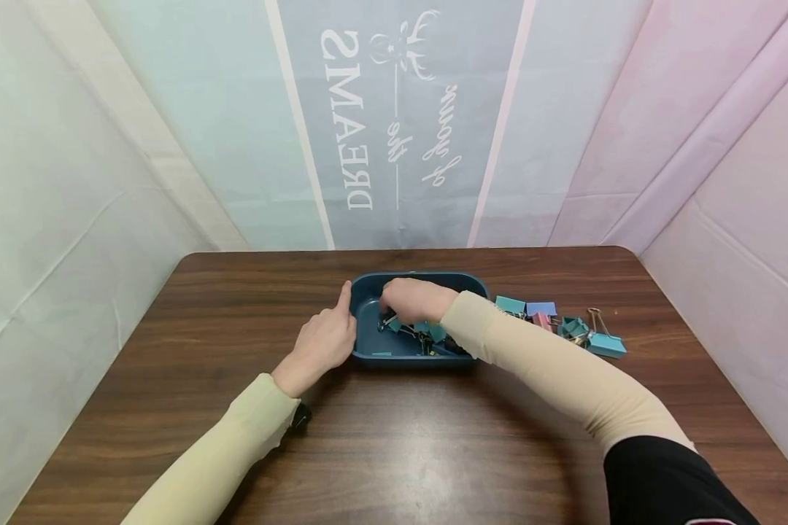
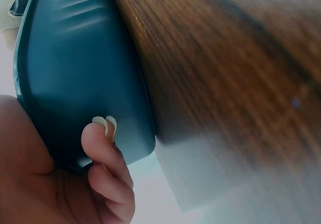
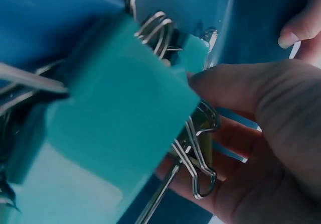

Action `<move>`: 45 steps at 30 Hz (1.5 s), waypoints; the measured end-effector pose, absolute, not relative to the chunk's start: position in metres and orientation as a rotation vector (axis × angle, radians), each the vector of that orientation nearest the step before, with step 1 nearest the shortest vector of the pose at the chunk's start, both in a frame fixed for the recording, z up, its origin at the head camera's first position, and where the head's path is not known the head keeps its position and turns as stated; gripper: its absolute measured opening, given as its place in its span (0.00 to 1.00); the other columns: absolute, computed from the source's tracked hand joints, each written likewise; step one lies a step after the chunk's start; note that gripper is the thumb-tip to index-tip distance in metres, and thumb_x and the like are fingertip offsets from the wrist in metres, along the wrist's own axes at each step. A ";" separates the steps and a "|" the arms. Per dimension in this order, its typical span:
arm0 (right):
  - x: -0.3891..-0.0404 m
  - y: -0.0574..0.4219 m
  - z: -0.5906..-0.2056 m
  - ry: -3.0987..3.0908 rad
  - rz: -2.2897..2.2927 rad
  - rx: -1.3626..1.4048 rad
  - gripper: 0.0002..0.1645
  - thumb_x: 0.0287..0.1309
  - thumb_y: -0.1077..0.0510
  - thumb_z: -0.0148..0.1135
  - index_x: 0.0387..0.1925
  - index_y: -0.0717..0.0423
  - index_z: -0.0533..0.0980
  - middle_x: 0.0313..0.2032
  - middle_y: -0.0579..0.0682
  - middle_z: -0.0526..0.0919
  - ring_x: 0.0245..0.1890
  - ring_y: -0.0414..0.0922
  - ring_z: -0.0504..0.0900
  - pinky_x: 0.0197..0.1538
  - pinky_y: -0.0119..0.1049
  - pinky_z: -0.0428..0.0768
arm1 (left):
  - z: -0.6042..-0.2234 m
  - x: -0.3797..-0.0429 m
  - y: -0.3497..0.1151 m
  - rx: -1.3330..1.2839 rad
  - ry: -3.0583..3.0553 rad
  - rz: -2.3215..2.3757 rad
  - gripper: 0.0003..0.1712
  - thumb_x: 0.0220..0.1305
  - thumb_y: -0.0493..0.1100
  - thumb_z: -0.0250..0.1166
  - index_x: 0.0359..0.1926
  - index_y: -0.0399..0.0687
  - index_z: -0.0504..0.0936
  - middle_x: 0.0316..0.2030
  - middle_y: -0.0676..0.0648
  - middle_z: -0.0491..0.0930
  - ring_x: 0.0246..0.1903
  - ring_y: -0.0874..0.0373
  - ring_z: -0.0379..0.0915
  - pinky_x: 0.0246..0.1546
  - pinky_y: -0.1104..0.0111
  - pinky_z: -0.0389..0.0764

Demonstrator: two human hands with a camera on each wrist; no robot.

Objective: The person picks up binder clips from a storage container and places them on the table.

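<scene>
A dark blue plastic bin (image 1: pixel 368 343) stands on the table with several binder clips (image 1: pixel 427 332) in it, mostly teal with metal handles. My left hand (image 1: pixel 325 335) grips the bin's left end. Its index finger lies along the far corner, and curled fingers (image 2: pixel 108 153) touch the outer wall in the left wrist view. My right hand (image 1: pixel 416 299) reaches down into the bin and pinches a binder clip (image 3: pixel 198 151) between thumb and fingers; its body is partly hidden. A large teal binder clip (image 3: pixel 120 113) fills the foreground of the right wrist view.
On the table right of the bin lies a loose group of binder clips, including a teal one (image 1: pixel 607 344), a lavender one (image 1: pixel 541 308) and a pink one (image 1: pixel 542 321). The right forearm passes in front of them. A printed cloth (image 1: pixel 400 146) hangs behind the brown table (image 1: pixel 394 445).
</scene>
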State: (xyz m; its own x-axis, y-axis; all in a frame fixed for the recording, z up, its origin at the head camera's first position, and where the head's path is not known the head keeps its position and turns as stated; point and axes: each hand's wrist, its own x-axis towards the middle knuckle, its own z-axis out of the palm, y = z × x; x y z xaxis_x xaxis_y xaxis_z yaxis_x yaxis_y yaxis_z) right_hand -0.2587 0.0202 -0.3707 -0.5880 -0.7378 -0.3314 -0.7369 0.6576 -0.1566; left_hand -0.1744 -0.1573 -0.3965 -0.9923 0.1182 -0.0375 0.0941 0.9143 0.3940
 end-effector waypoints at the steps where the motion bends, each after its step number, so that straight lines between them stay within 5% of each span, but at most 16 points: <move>1: -0.259 0.020 -0.372 2.509 -0.008 -1.165 0.19 0.65 0.70 0.58 0.52 0.51 0.84 0.53 0.49 0.82 0.50 0.43 0.81 0.49 0.34 0.80 | -0.396 -0.174 -0.157 0.167 3.013 0.619 0.36 0.76 0.43 0.45 0.79 0.42 0.44 0.11 0.48 0.67 0.06 0.56 0.57 0.09 0.68 0.55; 14: -0.263 0.025 -0.363 2.533 -0.141 -1.250 0.17 0.66 0.70 0.56 0.46 0.52 0.86 0.46 0.49 0.85 0.42 0.41 0.83 0.44 0.34 0.81 | -0.396 -0.176 -0.156 0.147 3.012 0.598 0.37 0.76 0.43 0.45 0.79 0.43 0.43 0.11 0.48 0.67 0.07 0.55 0.58 0.09 0.67 0.55; 22: -0.261 0.046 -0.340 2.575 -0.270 -1.455 0.08 0.64 0.64 0.64 0.39 0.55 0.88 0.37 0.47 0.85 0.39 0.43 0.83 0.44 0.36 0.81 | -0.395 -0.175 -0.155 0.141 3.013 0.597 0.37 0.75 0.43 0.46 0.79 0.43 0.44 0.11 0.47 0.68 0.07 0.55 0.60 0.10 0.67 0.57; 34: -0.244 0.112 -0.308 2.685 -0.463 -1.494 0.07 0.60 0.65 0.68 0.39 0.56 0.87 0.36 0.47 0.83 0.38 0.43 0.82 0.43 0.40 0.80 | -0.395 -0.173 -0.156 0.159 3.024 0.592 0.37 0.75 0.42 0.46 0.79 0.42 0.44 0.10 0.48 0.68 0.07 0.56 0.57 0.09 0.68 0.55; 45: -0.231 0.190 -0.323 2.800 -0.498 -1.273 0.08 0.59 0.65 0.69 0.39 0.51 0.86 0.37 0.43 0.83 0.36 0.39 0.81 0.39 0.41 0.80 | -0.395 -0.174 -0.157 0.160 3.023 0.582 0.37 0.75 0.42 0.46 0.79 0.42 0.43 0.10 0.48 0.68 0.07 0.56 0.58 0.09 0.68 0.56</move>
